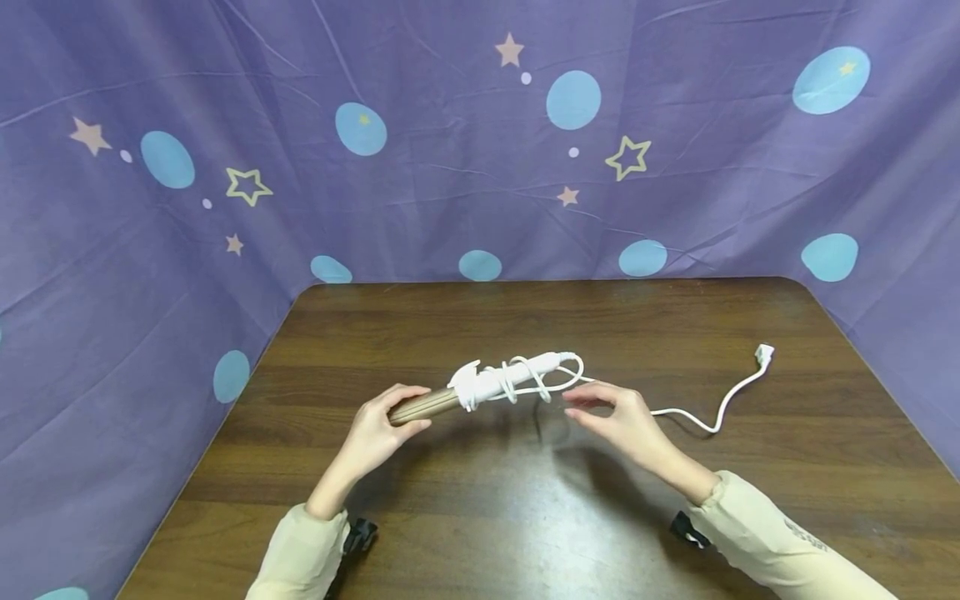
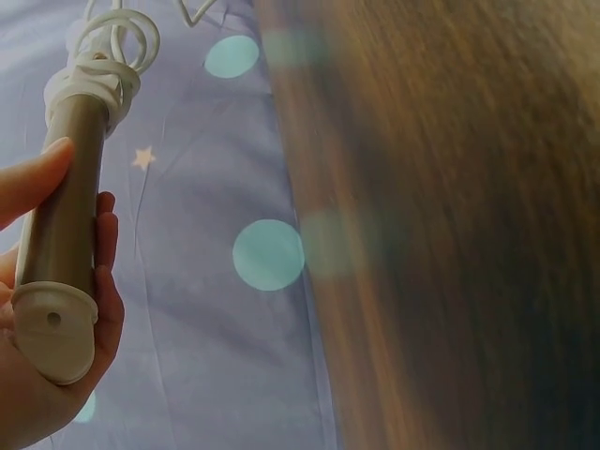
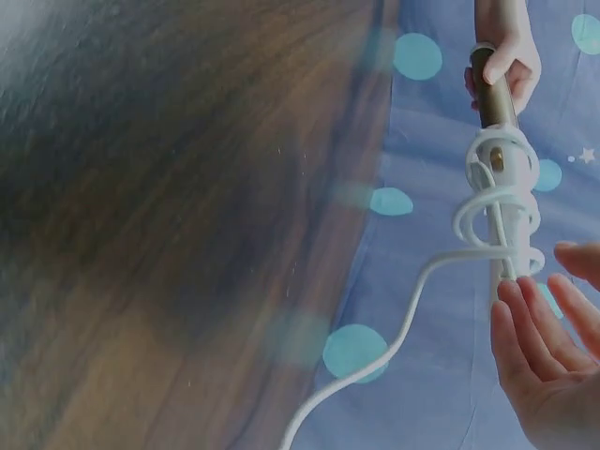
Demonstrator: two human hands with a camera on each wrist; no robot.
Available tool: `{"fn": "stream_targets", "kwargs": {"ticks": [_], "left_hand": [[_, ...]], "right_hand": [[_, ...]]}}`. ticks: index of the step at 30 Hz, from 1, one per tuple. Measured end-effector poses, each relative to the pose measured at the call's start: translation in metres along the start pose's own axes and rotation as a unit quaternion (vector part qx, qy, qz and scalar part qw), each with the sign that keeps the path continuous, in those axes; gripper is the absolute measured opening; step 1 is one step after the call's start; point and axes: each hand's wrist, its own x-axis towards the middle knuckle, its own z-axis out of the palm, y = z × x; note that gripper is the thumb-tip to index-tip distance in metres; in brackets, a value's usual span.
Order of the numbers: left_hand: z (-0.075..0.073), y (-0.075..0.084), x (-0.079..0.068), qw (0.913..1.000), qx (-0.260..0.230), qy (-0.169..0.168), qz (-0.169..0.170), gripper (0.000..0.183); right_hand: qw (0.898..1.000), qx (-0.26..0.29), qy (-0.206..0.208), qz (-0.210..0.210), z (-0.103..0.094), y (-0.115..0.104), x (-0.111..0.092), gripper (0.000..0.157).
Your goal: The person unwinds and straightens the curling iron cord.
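A curling iron [image 1: 517,379] with a white handle and a gold barrel [image 1: 427,406] is held above the table, handle end toward the right. My left hand [image 1: 375,427] grips the barrel near its tip, thumb on one side and fingers on the other. The white cord [image 3: 483,202] loops loosely several times around the handle. By the handle's end, my right hand [image 1: 618,417] has its thumb and fingers spread apart. Its fingertips [image 3: 525,291] lie close to the cord; whether they touch it I cannot tell.
From the coils, the cord trails right to a white plug [image 1: 764,354] over the right side of the brown wooden table [image 1: 480,517]. A purple curtain [image 1: 450,200] with stars and blue spots hangs behind the table and along its sides.
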Motion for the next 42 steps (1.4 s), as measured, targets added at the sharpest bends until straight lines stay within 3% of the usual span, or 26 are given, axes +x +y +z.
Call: {"fn": "stream_targets", "kwargs": {"ticks": [10, 17, 21, 24, 28, 31, 37, 42], "left_hand": [[0.005, 0.001, 0.0, 0.9999, -0.013, -0.002, 0.006, 0.04], [0.006, 0.004, 0.001, 0.9999, -0.014, -0.003, 0.004, 0.039], [0.003, 0.019, 0.002, 0.9999, -0.009, -0.007, -0.003, 0.039], [0.003, 0.019, 0.002, 0.9999, -0.007, -0.008, -0.001, 0.039], [0.006, 0.004, 0.0, 0.9999, -0.003, -0.005, 0.009, 0.041], [0.007, 0.001, -0.001, 0.9999, 0.0, -0.001, 0.013, 0.041], [0.006, 0.0, -0.002, 0.9998, 0.0, 0.001, 0.018, 0.041], [0.005, -0.001, -0.002, 0.9997, 0.002, -0.002, 0.025, 0.041]], "right_hand": [[0.995, 0.077, -0.02, 0.064, 0.009, -0.011, 0.0, 0.024], [0.983, 0.155, -0.031, 0.098, 0.018, 0.005, -0.002, 0.031], [0.983, 0.152, -0.019, 0.101, 0.021, 0.008, -0.002, 0.029], [0.985, 0.131, -0.009, 0.114, 0.018, -0.008, 0.0, 0.024], [0.992, 0.094, 0.008, 0.083, 0.014, -0.02, 0.001, 0.019], [0.997, 0.054, 0.03, 0.034, 0.013, -0.01, -0.001, 0.017], [0.999, 0.021, 0.049, -0.006, 0.004, -0.007, 0.005, 0.016], [0.998, -0.017, 0.054, -0.026, -0.006, -0.026, 0.015, 0.015]]}}
